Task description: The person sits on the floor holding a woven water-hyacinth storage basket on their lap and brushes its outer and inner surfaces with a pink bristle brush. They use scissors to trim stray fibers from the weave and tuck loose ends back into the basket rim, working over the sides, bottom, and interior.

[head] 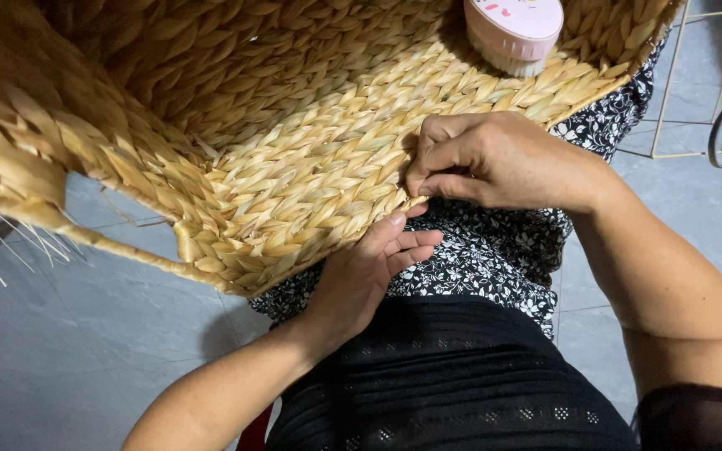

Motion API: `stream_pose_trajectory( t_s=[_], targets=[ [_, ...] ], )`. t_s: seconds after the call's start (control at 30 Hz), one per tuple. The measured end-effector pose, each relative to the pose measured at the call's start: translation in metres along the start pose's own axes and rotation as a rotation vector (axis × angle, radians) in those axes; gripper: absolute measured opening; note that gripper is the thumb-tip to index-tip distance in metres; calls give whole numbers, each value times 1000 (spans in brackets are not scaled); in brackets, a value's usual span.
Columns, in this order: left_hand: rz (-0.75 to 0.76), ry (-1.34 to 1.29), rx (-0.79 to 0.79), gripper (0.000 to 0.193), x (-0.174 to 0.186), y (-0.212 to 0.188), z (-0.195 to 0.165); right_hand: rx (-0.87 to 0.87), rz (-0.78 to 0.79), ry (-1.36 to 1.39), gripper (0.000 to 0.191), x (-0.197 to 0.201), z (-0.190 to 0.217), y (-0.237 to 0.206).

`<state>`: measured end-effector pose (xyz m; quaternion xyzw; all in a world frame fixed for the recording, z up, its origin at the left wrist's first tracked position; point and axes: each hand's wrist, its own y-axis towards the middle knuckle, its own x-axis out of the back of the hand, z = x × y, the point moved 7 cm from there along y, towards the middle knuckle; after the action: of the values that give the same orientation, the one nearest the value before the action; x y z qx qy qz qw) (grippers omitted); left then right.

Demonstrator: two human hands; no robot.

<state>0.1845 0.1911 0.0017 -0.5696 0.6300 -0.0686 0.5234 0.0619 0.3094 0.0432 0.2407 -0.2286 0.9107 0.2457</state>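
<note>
1 head-worn view, steeply downward and close over the lap, woven basket (294,142) filling the upper frame.

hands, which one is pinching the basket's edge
The right hand: its fingers pinch the woven basket rim from above. The left hand lies open beneath.

Woven basket (294,159) on patterned lap (495,259)

The basket (294,159) lies on the person's lap, a brush (513,33) inside it at its far edge. The right hand (486,159) rests on its near edge, the left hand (369,267) just under that edge.
</note>
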Motion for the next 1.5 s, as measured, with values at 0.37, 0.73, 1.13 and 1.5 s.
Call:
stream_pose_trajectory(
  t_s=[0.37, 0.73, 1.13, 1.5],
  targets=[
    [14, -11, -98, 42, 14, 19, 9, 154, -108, 42, 15, 6, 14, -11],
    [34, -14, -130, 35, 24, 31, 17, 155, -181, 86, 12, 3, 5, -12],
    [26, -18, -142, 35, 20, 29, 11, 160, -178, 202, 12, 10, -3, -14],
    [15, 84, -95, 34, 13, 27, 15, 165, -268, 219, 17, 8, -5, -15]
  ],
)
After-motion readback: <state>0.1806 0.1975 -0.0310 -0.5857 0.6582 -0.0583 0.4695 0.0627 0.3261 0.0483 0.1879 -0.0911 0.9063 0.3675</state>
